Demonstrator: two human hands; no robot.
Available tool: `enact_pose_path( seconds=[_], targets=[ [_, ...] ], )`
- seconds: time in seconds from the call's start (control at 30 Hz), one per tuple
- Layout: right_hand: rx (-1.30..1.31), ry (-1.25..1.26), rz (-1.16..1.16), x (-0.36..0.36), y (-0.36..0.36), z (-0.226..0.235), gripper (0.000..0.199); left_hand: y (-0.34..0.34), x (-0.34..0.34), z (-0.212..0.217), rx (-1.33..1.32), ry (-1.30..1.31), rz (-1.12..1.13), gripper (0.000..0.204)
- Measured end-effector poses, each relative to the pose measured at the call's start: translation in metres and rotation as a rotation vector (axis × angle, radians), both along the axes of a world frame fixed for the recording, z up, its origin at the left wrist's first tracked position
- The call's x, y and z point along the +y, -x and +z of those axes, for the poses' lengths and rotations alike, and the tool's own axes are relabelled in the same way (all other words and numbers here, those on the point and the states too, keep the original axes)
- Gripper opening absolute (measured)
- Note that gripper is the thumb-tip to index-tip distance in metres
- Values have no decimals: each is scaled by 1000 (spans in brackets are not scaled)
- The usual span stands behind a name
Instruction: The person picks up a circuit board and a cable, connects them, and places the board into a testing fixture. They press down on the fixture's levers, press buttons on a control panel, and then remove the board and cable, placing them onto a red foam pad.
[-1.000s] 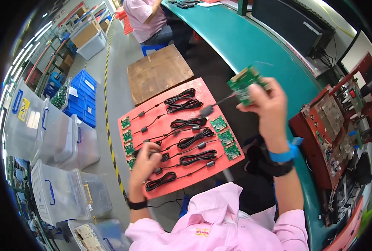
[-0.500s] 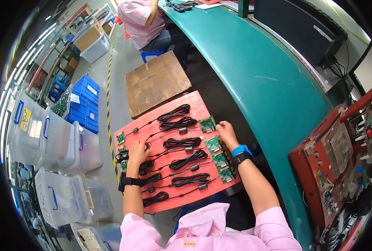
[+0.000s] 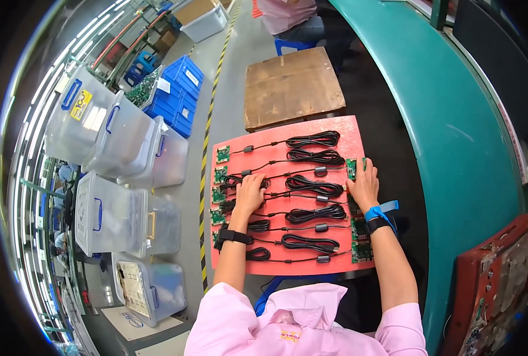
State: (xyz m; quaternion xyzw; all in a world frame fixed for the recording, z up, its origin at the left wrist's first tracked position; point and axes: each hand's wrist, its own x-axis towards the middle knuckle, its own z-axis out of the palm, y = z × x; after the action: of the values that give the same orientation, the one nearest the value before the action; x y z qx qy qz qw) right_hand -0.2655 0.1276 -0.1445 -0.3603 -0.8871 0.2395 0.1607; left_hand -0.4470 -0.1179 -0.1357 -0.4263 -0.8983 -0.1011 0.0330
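Observation:
A pink foam board (image 3: pixel 288 127) lies in front of me, bearing several coiled black cables (image 3: pixel 314 182) in rows. Small green circuit boards (image 3: pixel 223 154) line its left side, and larger green circuit boards (image 3: pixel 362 250) line its right. My left hand (image 3: pixel 250 194) is closed over a black cable (image 3: pixel 266 183) left of the middle; its fingertips are partly hidden. At the right edge my right hand (image 3: pixel 364 184) is open, fingers stretched out and thumb apart. It touches a green circuit board (image 3: pixel 351 168) and partly covers it.
Beyond the foam board stands a brown wooden board (image 3: pixel 293 86). A green workbench (image 3: pixel 442 113) curves along the right, with a red fixture (image 3: pixel 486 276) near its front. Clear plastic bins (image 3: pixel 113 219) and blue crates (image 3: pixel 181 98) stand left. Another person (image 3: pixel 288 15) sits ahead.
The view has swung, so the foam board sits further right in the picture. My right hand has come down onto a circuit board, its fingers now stretched out. My left hand stays among the cables.

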Motion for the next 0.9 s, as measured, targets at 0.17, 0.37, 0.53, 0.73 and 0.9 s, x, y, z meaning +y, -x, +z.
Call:
enact_pose_path(
  seconds=[0.17,0.37,0.53,0.73,0.9],
  targets=[
    [-101,-20,39,-3,-4,11,49,1,1,6,-75,39,4,33],
    [-8,42,25,-12,-24,-5,37,-3,0,10,-344,-288,-57,32],
    [210,-35,-23,-14,-42,3,26,27,-42,17,27,-336,267,30],
    [160,50,224,-69,-96,88,19,15,-20,37,73,-355,163,21],
    [-55,76,79,-110,-220,142,16,-132,90,89,-125,-603,-506,8]
  ],
)
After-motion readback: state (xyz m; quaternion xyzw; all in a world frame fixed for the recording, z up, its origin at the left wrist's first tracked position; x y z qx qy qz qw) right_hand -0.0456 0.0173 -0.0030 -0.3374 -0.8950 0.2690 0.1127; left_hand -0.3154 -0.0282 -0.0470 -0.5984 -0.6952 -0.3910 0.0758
